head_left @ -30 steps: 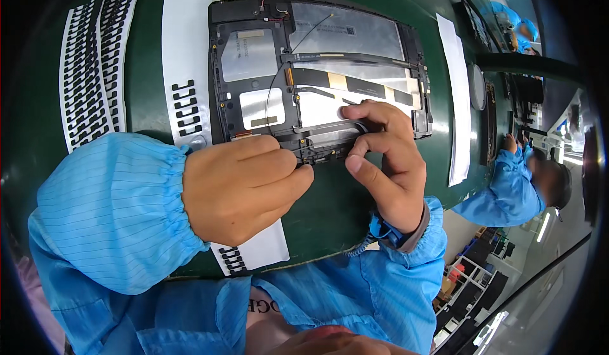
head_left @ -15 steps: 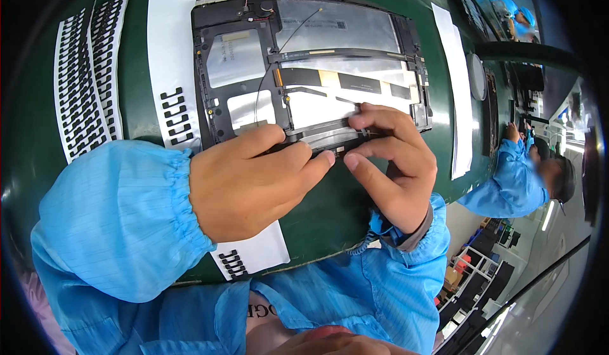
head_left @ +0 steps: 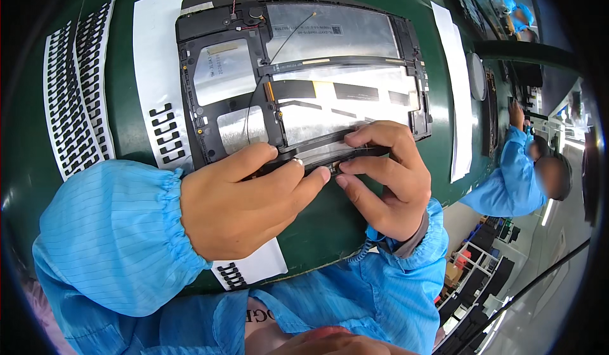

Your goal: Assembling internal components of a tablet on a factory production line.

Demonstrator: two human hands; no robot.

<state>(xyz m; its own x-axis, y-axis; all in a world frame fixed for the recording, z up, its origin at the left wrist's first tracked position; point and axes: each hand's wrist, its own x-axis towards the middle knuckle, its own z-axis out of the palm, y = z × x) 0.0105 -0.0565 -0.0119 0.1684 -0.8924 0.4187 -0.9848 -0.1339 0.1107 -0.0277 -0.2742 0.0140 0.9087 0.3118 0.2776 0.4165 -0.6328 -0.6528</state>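
Beneath fingers [head_left: 388, 135], black frame [head_left: 298, 67], touched along near edge

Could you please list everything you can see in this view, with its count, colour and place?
tablet-like device frame: one, black and silver, centre
thin cable: one, black, across the frame
strips of parts: two, white with black pieces, far left
backing sheet: white with black pieces, left of the frame; a white piece also shows below the left hand, possibly the same sheet
white paper: at least one sheet, right of the frame
round disc: one, grey, beyond the paper
table: one, green, beneath these
co-workers: at least two, blue clothing, right
rack: one, pale, lower right
coiled cord: one, blue, by the right wrist
sleeves: two, blue, below
left hand, right hand: bare, at the frame's near edge
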